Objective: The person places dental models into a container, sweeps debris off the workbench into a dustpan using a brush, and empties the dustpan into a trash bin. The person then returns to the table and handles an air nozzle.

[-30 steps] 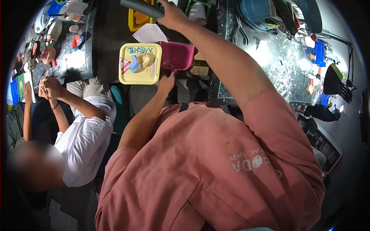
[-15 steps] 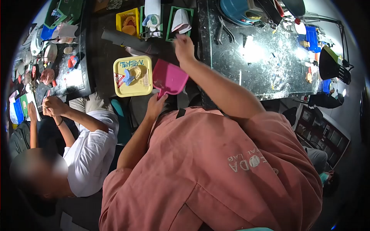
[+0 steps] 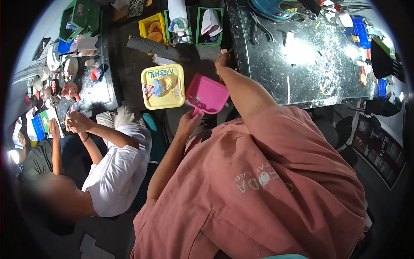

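Note:
My left hand (image 3: 188, 124) is closed round the handle of a pink dustpan (image 3: 210, 91), which has a little pale debris in it. My right hand (image 3: 224, 61) reaches to the edge of the right-hand bench, beyond the dustpan. Its fingers are curled and in shadow; a small pale bit shows at their tips, but what they hold is not clear. Left of the dustpan lies a yellow tray (image 3: 151, 102) with handwriting on it, bearing a blue dental piece (image 3: 161, 88) and a cream dental cast (image 3: 171, 80).
Beyond the tray stand a yellow bin (image 3: 144, 28) and a green bin (image 3: 199, 38) with a white cloth-like item. A grey strip (image 3: 151, 47) lies before them. Pliers (image 3: 256, 29) rest on the dusty glass-topped bench (image 3: 267, 77). A co-worker in a white shirt (image 3: 118, 172) sits at left.
My right hand has moved from beside the green bin down and right to the bench edge. My left hand still grips the dustpan. The whole view has shifted somewhat.

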`<state>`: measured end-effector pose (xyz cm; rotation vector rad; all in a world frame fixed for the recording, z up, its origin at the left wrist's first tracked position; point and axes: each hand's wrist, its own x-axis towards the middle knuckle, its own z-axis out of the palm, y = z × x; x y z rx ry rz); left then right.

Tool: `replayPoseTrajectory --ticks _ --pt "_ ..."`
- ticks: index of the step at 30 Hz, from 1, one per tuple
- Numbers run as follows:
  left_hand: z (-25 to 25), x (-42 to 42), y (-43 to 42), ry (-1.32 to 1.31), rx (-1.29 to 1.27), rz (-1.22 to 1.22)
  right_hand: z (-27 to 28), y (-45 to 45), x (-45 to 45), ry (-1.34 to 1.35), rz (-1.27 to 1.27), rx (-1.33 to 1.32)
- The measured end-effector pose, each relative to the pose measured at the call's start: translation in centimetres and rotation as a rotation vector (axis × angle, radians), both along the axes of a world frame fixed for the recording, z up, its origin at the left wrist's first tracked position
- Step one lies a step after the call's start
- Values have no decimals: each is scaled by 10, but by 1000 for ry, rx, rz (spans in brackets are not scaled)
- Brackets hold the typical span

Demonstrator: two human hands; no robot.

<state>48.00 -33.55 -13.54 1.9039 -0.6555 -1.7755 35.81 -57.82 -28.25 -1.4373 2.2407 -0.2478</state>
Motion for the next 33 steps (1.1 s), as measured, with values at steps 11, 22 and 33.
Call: replayPoseTrajectory --ticks 11,22,33 --pt "34 16 17 56 -125 -60 142 20 14 -533 -42 -175" --pt "84 37 3 75 -250 -136 337 64 -94 -1002 465 -522" --pt "91 -12 -62 -37 -394 -175 367 -32 -270 -638 195 -657"
